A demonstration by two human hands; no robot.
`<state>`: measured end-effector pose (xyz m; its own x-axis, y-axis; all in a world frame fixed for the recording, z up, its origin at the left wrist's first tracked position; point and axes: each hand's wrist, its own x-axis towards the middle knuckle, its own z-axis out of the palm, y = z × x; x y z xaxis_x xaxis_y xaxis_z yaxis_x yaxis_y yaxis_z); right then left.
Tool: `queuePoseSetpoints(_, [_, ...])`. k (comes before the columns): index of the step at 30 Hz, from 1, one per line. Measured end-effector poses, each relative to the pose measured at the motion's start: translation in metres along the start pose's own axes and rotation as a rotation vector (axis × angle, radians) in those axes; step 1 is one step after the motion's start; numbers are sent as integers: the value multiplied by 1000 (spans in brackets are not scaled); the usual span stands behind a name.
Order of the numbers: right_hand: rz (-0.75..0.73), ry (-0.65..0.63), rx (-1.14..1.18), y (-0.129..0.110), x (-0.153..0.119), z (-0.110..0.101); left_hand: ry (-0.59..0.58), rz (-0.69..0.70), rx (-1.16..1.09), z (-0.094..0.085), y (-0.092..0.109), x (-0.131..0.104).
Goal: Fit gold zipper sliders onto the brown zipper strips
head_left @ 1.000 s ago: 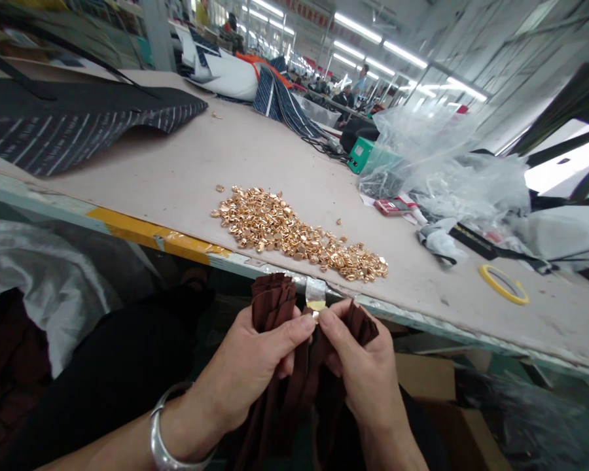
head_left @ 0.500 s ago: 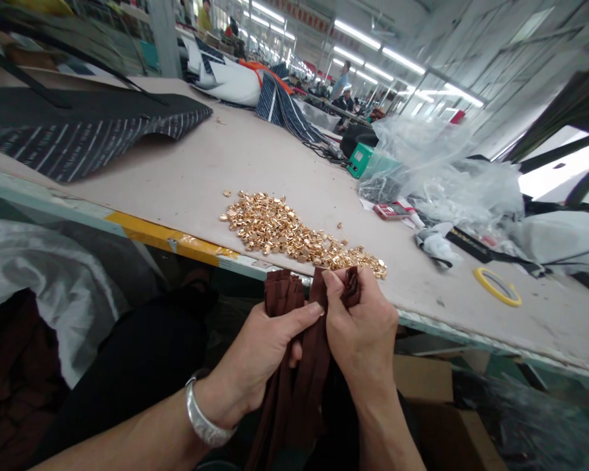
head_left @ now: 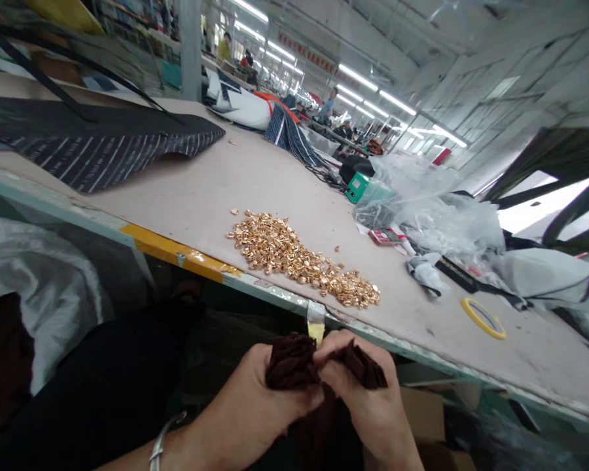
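Observation:
My left hand (head_left: 260, 405) is closed around a thick bundle of dark brown fabric strips (head_left: 292, 361), their bunched ends poking up above the thumb. Close beside it, my right hand (head_left: 368, 399) grips a smaller bunch of brown strips (head_left: 360, 364). The fingertips of both hands come together between the two bunches, in front of the table edge. Below the hands the strips hang down into shadow. Just beyond lies a long heap of small gold metal pieces (head_left: 299, 258) on the tabletop. A silver bangle (head_left: 160, 445) circles my left wrist.
Dark striped material (head_left: 112, 154) covers the table's (head_left: 177, 196) left end. Clear plastic bags (head_left: 436, 212), a green box (head_left: 356, 188) and a yellow tape roll (head_left: 483, 318) lie to the right. Below the edge are a white sack (head_left: 63, 275) and a cardboard box (head_left: 425, 412).
Both hands have moved lower in view, away from the table edge. The strip bundles have tilted so that their ends now show. The camera view has shifted slightly.

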<state>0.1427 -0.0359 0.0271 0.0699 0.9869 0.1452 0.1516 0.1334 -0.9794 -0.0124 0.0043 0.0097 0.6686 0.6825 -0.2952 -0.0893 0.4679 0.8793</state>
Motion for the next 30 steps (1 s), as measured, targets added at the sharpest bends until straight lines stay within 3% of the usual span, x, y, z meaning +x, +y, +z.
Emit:
queuePoseSetpoints(3, [18,29,143,1,-3,-6,-14,-16,-12,-1,0,-1])
queuePoseSetpoints(5, [26,130,123,-1,3,-9,24,-16,-52,-4,1,1])
queuePoseSetpoints(8, [-49,367,-298,-6,19,-8,76,-37,-138,-9,2,5])
queuePoseSetpoints(10, [-156,447,-679,-9,30,-4,91,-48,-143,-11,2,7])
queuePoseSetpoints(13, [-232,406,-1085,-8,41,3,100,-47,-128,-12,2,7])
queuePoseSetpoints(17, [-160,378,-1355,-3,49,10,101,-60,-132,-13,2,5])
queuePoseSetpoints(21, [-182,396,-1319,-4,46,10,94,-64,-144,-14,1,6])
queuePoseSetpoints(25, [-339,308,-1009,-8,26,2,68,-63,-142,-16,-1,5])
queuePoseSetpoints(30, [-345,223,-787,-3,-5,-1,39,-67,-117,-13,2,5])
